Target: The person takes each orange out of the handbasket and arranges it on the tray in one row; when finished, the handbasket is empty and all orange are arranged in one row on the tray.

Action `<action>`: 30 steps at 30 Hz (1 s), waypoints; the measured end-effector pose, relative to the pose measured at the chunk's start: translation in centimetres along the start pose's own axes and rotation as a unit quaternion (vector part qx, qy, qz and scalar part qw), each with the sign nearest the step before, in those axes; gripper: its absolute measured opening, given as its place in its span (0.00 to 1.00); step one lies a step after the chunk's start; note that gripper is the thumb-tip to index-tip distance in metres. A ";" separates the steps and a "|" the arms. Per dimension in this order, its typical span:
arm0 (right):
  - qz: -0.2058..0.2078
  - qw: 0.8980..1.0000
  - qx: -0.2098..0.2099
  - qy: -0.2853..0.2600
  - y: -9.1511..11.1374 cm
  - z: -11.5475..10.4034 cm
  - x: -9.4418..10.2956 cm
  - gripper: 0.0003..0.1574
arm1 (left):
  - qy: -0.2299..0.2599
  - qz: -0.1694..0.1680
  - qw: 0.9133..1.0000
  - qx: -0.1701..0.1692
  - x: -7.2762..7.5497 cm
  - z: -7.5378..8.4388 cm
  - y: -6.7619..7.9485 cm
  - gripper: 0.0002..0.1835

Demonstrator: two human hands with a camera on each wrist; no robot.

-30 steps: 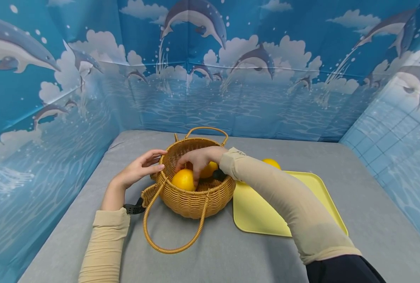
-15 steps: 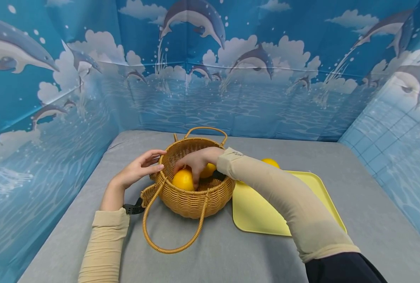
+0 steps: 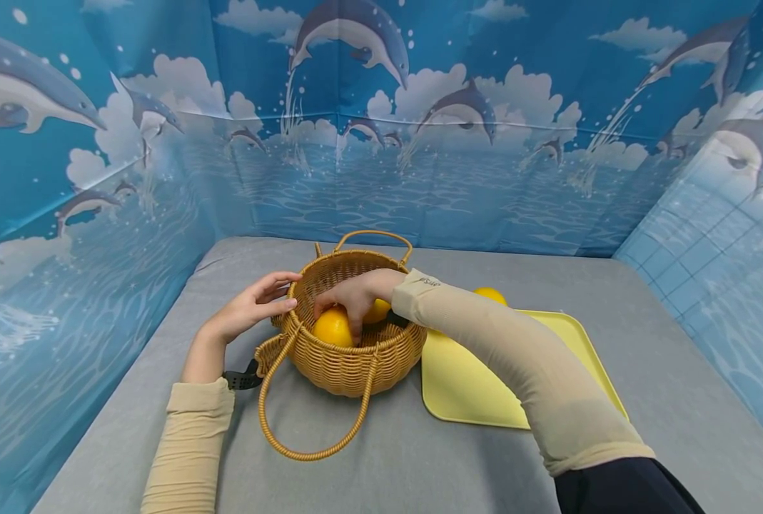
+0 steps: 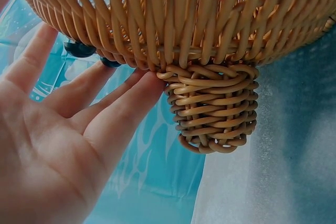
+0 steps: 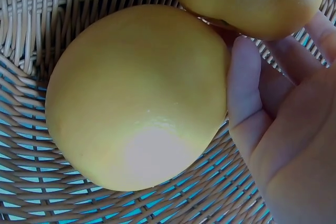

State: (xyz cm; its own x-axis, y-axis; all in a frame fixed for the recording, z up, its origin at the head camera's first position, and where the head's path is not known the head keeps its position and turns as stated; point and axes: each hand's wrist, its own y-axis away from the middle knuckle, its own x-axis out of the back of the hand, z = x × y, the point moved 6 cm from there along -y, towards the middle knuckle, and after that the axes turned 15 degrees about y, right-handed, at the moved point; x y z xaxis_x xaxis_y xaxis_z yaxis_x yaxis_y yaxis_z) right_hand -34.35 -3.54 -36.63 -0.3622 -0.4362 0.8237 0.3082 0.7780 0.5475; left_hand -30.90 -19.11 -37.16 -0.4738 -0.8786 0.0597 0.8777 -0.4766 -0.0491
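A brown wicker basket (image 3: 339, 373) stands a little left of the middle in the head view. Inside it, my right hand (image 3: 357, 291) grips an orange (image 3: 331, 328) from above, thumb on the near side. A second orange (image 3: 376, 312) lies under the right wrist; it fills much of the right wrist view, beside the held one. My left hand (image 3: 250, 308) rests on the basket's left rim, its fingers spread and nearly straight. From below, the left wrist view shows those fingertips (image 4: 153, 83) against the woven wall near a small wicker projection (image 4: 215, 111).
A yellow tray (image 3: 465, 396) lies right of the basket, partly under the right sleeve. Behind that sleeve another orange (image 3: 492, 294) peeks out. One basket handle (image 3: 313, 455) droops toward the front; the other handle (image 3: 381, 232) stands up at the back. Dolphin-print curtains enclose the grey table.
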 end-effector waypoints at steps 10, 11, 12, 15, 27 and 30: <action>0.013 0.999 0.008 0.046 0.0 -0.5 0.3 0.37 | 0.000 0.001 1.000 -0.002 -0.1 0.1 -0.1 0.28; 0.012 0.999 0.007 0.051 0.0 -0.5 0.3 0.36 | 0.000 0.001 1.000 -0.002 -0.1 0.1 -0.1 0.28; 0.013 0.998 0.008 0.055 0.0 -0.6 0.3 0.36 | 0.000 0.001 1.000 -0.002 -0.1 0.1 -0.1 0.28; 0.018 0.998 0.002 0.062 0.1 -0.5 0.4 0.36 | 0.000 0.001 1.000 0.000 0.0 0.0 -0.1 0.28; 0.055 0.998 0.008 0.017 0.6 0.3 0.8 0.37 | -0.002 0.001 1.000 0.003 -0.1 -0.1 -0.1 0.28; 0.064 0.998 0.008 -0.001 0.8 0.4 1.1 0.37 | -0.001 0.001 1.000 0.005 0.0 0.0 0.0 0.28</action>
State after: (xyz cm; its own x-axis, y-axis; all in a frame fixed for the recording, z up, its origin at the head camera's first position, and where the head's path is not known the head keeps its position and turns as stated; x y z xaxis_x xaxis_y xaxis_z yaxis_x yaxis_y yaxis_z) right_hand -34.88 -3.19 -35.29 -0.3225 -0.3311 0.8867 0.3390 0.8342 0.4348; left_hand -30.87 -19.14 -37.19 -0.4725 -0.8791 0.0624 0.8789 -0.4753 -0.0399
